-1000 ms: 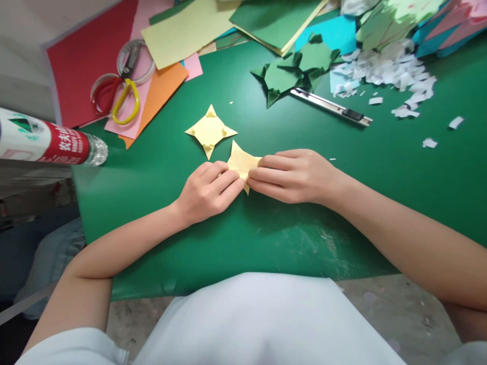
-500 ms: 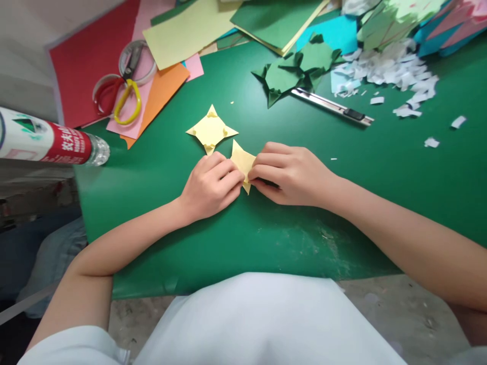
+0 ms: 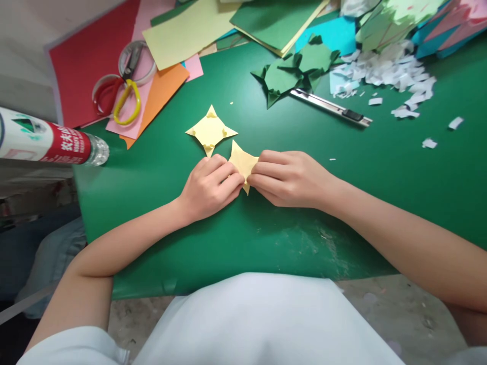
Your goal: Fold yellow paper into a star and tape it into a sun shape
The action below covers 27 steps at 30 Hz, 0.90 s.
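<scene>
A folded yellow paper star (image 3: 242, 161) lies on the green table between my two hands, its left and right parts covered by fingers. My left hand (image 3: 213, 185) is closed on the star's lower left, fingertips pressed to the paper. From the right, my right hand (image 3: 287, 177) pinches the star near its lower point, fingers bunched together. Just behind my left hand rests a second yellow paper star (image 3: 210, 131), flat, with small curled folds near its points; its lowest point comes close to my left knuckles.
Scissors (image 3: 129, 86) and tape rolls lie on coloured paper (image 3: 95, 61) at the back left. A water bottle (image 3: 76, 144) lies at the left edge. Green folded papers (image 3: 283, 76), a utility knife (image 3: 331, 107) and white paper scraps (image 3: 391, 71) occupy the back right of the table (image 3: 190, 253).
My right hand's fingers have shifted slightly down and closed together, baring more of the star's upper right. My left hand stays nearly in place on the paper.
</scene>
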{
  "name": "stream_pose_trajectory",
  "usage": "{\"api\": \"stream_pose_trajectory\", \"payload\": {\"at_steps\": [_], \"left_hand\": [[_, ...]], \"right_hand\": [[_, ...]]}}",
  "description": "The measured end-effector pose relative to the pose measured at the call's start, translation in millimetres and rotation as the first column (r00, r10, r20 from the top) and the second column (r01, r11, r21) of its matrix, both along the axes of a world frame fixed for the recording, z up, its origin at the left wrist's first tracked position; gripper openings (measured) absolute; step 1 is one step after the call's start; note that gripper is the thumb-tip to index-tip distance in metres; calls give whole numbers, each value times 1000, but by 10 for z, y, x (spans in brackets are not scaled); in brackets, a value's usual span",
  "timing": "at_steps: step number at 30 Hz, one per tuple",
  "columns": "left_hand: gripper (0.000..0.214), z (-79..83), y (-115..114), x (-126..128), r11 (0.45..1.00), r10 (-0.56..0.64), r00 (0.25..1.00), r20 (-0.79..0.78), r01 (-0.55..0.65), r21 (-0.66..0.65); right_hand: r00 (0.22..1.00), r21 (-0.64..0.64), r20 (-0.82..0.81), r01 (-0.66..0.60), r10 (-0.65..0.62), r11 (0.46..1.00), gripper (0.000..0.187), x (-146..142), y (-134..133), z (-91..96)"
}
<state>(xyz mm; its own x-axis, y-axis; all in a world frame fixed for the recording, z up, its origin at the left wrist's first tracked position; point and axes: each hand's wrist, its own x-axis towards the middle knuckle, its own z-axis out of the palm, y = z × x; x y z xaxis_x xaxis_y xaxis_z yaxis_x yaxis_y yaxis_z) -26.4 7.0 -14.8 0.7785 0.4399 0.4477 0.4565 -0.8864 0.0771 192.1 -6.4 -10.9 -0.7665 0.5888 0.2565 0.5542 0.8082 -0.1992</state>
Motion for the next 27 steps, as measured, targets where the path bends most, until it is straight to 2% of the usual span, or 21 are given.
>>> {"api": "stream_pose_trajectory", "payload": {"at_steps": [4, 7, 14, 17, 22, 27], "left_hand": [[14, -8, -12, 16, 1000, -21, 999, 26, 21, -6], [14, -13, -23, 25, 998, -16, 1000, 26, 18, -57], [14, 24, -10, 51, 968, 42, 999, -21, -46, -247], [12, 46, 17, 57, 952, 53, 998, -35, -61, -298], [7, 51, 25, 50, 945, 74, 990, -120, -108, -310], [9, 30, -29, 56, 936, 140, 974, -178, -189, -297]], "right_hand": [[999, 25, -28, 25, -25, 999, 30, -18, -8, 7], [995, 3, -79, 63, -63, 998, 27, -26, -14, 4], [964, -236, -204, 120, -170, 964, 21, -33, 8, -18], [943, -292, -249, 146, -223, 945, 18, -28, 29, -22], [927, -355, -245, 187, -283, 916, 16, -10, 38, -22], [909, -359, -193, 285, -370, 889, 14, -24, 9, -18]]}}
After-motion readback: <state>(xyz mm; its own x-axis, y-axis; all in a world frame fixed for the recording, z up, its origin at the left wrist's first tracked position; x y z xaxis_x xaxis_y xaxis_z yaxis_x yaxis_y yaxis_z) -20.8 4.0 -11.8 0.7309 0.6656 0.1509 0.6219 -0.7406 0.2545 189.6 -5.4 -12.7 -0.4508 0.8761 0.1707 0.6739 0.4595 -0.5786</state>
